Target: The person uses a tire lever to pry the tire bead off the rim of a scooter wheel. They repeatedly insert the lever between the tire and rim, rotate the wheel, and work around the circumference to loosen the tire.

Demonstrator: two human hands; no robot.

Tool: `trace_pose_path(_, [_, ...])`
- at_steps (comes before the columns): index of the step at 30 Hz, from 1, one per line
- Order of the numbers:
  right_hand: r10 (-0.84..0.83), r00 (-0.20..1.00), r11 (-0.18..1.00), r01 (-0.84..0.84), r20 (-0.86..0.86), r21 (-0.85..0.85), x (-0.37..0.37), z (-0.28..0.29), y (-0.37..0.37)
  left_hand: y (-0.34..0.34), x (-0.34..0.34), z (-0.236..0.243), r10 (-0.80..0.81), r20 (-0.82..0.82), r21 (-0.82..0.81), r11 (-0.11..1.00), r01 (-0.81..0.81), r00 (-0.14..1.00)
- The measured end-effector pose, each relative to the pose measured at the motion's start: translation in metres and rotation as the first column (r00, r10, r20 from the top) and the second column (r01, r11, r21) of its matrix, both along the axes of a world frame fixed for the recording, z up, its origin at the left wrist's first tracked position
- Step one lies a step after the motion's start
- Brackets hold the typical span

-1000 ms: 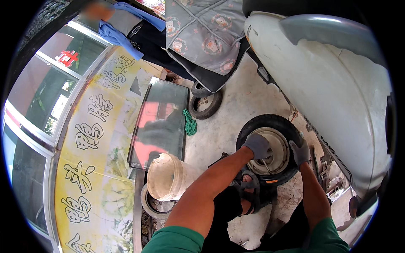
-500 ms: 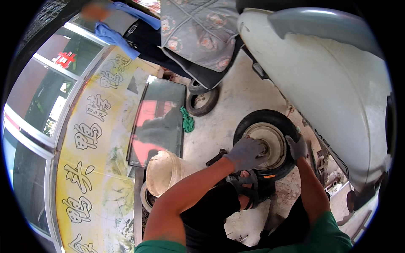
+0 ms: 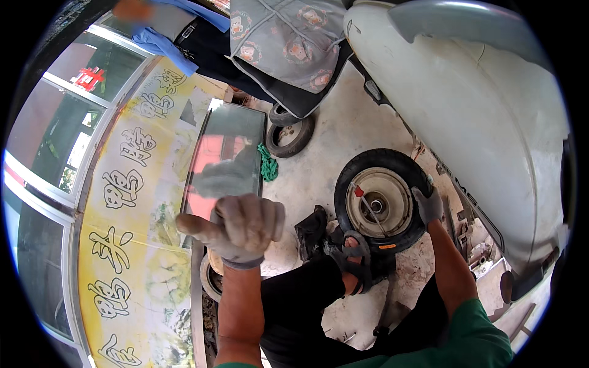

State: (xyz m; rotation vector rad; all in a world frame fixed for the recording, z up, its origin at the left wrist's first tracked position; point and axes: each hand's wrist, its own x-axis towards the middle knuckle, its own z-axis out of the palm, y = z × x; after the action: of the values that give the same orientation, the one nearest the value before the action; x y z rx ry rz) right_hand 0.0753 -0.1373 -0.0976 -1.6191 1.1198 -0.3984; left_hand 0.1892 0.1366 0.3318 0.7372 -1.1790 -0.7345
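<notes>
A wheel with a black tire (image 3: 351, 161) and a pale metal hub (image 3: 392, 184) stands in front of me. My right hand (image 3: 429, 205), in a grey glove, grips the tire's right edge. Across the hub leans a thin rod with a red end (image 3: 359, 191), seemingly a screwdriver. My left hand (image 3: 242, 227), also gloved, is raised well left of the wheel. Its thumb sticks out and its fingers are loosely bent, slightly blurred, with nothing seen in them. It covers most of the pale bucket behind it.
A white vehicle body (image 3: 466, 116) fills the right. Ahead lie small tires (image 3: 291, 136), a green cloth (image 3: 267, 162) and a leaning glass panel (image 3: 230, 135). A yellow sign board (image 3: 141, 202) runs along the left. A person in blue sleeves (image 3: 162, 46) stands at the far left.
My left hand has left the hub and moved up and left, over the bucket. The red-ended rod now shows across the hub. My right hand stays on the tire.
</notes>
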Motion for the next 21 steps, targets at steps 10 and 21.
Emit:
trace_pose_path(10, [-0.034, 0.999, 0.998, 0.033, -0.007, -0.044, -0.001, 0.001, -0.005, -0.007, -0.015, -0.003, -0.02, 0.159, 0.112, 0.994, 0.002, 0.987])
trace_pose_path(21, [-0.033, 0.999, 0.998, 0.034, 0.019, -0.044, 0.001, -0.001, -0.002, -0.023, -0.043, -0.056, -0.484, 0.687, 0.725, 0.398, -0.563, 0.542])
